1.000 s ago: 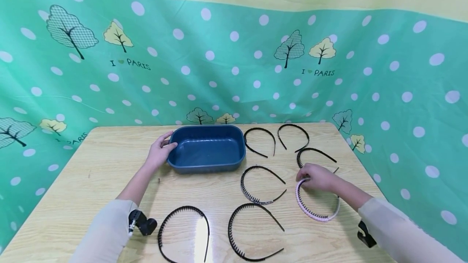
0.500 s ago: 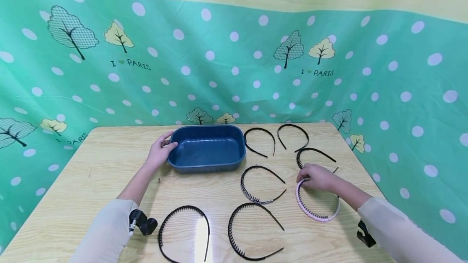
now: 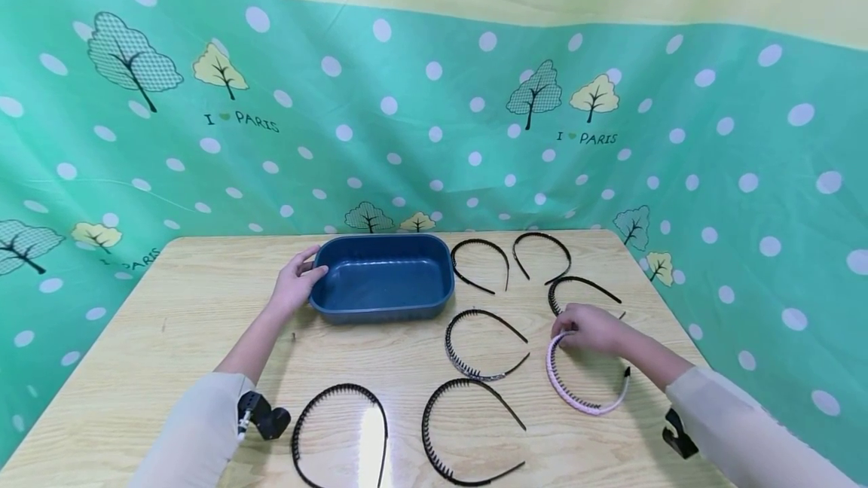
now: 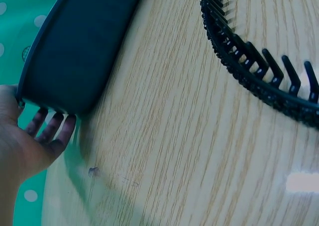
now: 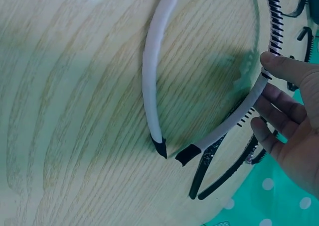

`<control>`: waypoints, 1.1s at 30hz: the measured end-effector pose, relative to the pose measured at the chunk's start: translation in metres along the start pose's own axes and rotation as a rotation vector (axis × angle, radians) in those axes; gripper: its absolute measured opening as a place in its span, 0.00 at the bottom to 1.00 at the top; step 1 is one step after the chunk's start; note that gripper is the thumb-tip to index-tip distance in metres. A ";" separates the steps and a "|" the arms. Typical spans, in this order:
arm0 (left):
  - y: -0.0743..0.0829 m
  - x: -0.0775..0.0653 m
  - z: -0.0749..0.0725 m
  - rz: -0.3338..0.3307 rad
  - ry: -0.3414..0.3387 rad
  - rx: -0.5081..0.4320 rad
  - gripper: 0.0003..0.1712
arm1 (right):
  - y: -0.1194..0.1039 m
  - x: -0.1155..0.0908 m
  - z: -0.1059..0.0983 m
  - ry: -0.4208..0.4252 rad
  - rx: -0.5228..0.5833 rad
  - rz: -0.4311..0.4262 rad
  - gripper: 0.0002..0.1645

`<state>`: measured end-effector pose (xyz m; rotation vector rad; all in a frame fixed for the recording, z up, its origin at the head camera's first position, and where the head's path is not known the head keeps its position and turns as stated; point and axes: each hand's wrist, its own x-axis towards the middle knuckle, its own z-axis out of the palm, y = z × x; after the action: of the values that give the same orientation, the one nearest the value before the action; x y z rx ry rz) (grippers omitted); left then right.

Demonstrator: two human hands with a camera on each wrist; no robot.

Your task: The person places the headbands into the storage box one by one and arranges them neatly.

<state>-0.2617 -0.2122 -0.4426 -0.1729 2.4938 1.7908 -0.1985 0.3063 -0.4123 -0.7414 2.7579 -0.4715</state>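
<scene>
My left hand (image 3: 294, 283) holds the left end of a dark blue plastic bin (image 3: 383, 285), thumb over the rim and fingers against the outer wall, as the left wrist view shows (image 4: 37, 131). Nothing lies in the bin. Between thumb and fingers, my right hand (image 3: 588, 328) pinches one side of a pale pink headband (image 3: 571, 396) with black teeth and black tips. In the right wrist view the pink headband (image 5: 152, 76) lies over the wood or just above it; I cannot tell which. Behind that hand is a black toothed headband (image 3: 585, 279), partly hidden.
Other black headbands lie spread on the wooden table (image 3: 203, 285): two at the back (image 3: 480, 241), one in the middle (image 3: 450, 345), two in front (image 3: 429, 428). A green dotted cloth (image 3: 434, 111) hangs behind the table and along its right side.
The pink headband has shifted slightly under my right hand, and its black tip now shows beside the wrist. My left hand and the bin stay put.
</scene>
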 end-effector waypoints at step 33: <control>-0.003 0.002 -0.002 0.019 -0.001 -0.019 0.33 | -0.008 0.003 -0.023 0.039 0.064 0.014 0.07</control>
<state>-0.2632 -0.2156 -0.4449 -0.1490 2.4866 1.8221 -0.2048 0.3041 -0.3888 -0.7048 2.7679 -0.5745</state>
